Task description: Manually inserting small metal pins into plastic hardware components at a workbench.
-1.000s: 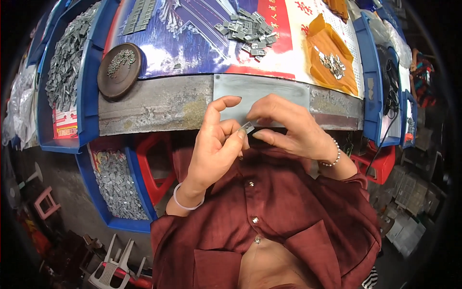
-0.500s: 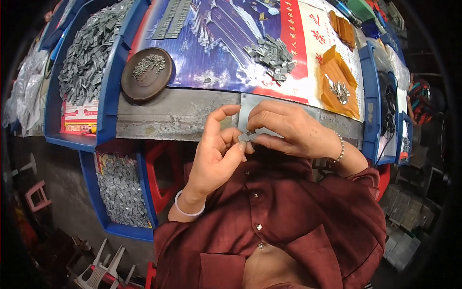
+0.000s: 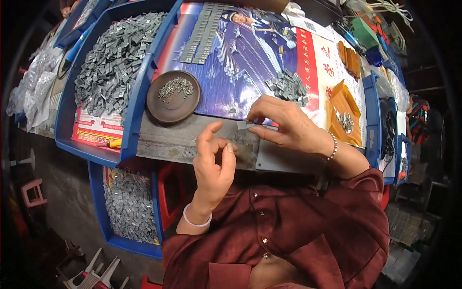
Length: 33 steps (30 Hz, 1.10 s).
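Note:
My right hand (image 3: pixel 288 124) pinches a small flat grey block (image 3: pixel 242 125) between thumb and fingers, above the table's near edge. Left of it, apart from the block, my left hand (image 3: pixel 214 164) is raised with its fingers curled. Its thumb tip meets a finger, and whatever may lie between them is too small to see. Beyond my left hand stands a round brown dish (image 3: pixel 159 108) with tiny metal parts (image 3: pixel 177 90) in it. A loose heap of grey blocks (image 3: pixel 288 87) lies on the poster past my right hand.
Left is a blue bin (image 3: pixel 129 139) of grey pieces; below it hangs another blue bin (image 3: pixel 98 207) of smaller pieces. Rows of grey blocks (image 3: pixel 204 36) lie on the poster (image 3: pixel 216 91). An orange paper tray (image 3: pixel 353 98) holds metal parts at right. A grey plate (image 3: pixel 284 158) lies at the edge.
My hands have separated: the right has carried the grey block up and away from the left, which has let go of it. The view has shifted, so the table sits lower.

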{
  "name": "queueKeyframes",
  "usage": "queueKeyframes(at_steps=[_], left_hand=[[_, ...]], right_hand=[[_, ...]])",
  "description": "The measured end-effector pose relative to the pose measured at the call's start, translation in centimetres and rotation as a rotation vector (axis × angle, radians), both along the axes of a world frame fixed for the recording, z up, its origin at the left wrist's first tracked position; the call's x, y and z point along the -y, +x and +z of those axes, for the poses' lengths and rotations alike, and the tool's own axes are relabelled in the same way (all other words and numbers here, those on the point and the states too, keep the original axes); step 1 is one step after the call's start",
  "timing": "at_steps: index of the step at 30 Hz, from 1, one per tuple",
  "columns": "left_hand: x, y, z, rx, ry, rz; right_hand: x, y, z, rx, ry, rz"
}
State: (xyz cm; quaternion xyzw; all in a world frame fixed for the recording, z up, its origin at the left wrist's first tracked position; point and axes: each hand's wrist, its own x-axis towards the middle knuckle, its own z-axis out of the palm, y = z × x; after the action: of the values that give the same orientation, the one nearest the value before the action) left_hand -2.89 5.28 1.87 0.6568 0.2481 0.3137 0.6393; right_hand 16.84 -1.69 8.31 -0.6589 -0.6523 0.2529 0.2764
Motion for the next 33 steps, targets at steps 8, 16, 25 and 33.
queueKeyframes(at_steps=[8, 16, 25, 33], left_hand=[[-0.7, 1.2, -2.6, -0.014, 0.422, 0.243], [-1.1, 1.2, -2.9, 0.028, 0.452, 0.275], [-1.2, 1.1, -3.0, 0.011, 0.481, 0.269], [-1.3, 1.3, -2.7, -0.009, 0.492, 0.251]], right_hand=[[-7.8, 6.5, -3.8, 0.193, 0.185, -0.176], [-15.5, 12.8, -6.6, 0.387, 0.205, -0.388], [-19.6, 17.2, -7.7, 0.448, 0.168, -0.475], [-21.4, 18.8, -7.5, 0.329, 0.219, -0.517]])
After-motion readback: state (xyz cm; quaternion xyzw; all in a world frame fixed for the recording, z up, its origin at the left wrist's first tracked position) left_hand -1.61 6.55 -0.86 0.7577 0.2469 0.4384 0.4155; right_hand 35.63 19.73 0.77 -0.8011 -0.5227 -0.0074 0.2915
